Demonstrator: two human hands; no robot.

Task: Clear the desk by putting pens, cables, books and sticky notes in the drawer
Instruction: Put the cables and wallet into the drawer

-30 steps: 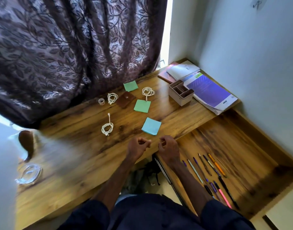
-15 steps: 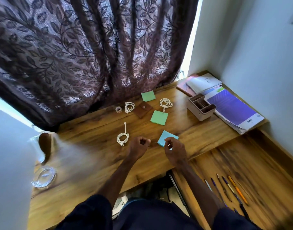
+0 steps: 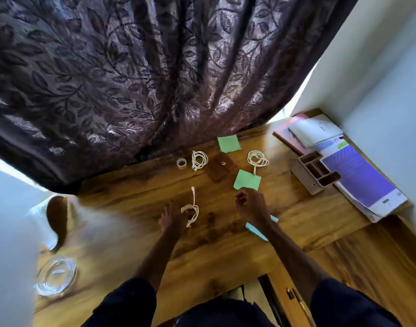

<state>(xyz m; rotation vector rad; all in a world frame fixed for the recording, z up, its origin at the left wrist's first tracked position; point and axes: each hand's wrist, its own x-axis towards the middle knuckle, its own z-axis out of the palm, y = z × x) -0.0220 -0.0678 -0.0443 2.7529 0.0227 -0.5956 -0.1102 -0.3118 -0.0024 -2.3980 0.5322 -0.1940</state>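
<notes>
We log pens [image 3: 296,297] in the drawer [image 3: 367,256], with cables [image 3: 199,160], sticky notes [image 3: 228,143] and books [image 3: 360,180] left on the desk [image 3: 225,256]; left hand [image 3: 172,217] spread at the nearest cable [image 3: 190,212], right hand [image 3: 251,206] curled, grip unclear.

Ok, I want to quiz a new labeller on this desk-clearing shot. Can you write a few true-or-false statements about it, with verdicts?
1. The left hand is beside a coiled white cable. True.
2. The desk organizer is full of pens. False: its compartments look empty, and the pens in view lie in the drawer.
3. The right hand partly hides the blue sticky pad. True.
4. The green sticky pads are stacked. False: the far green pad lies by the curtain and the near green pad lies apart from it.
5. The books are in the drawer. False: they lie on the desk, at its far right.
</notes>
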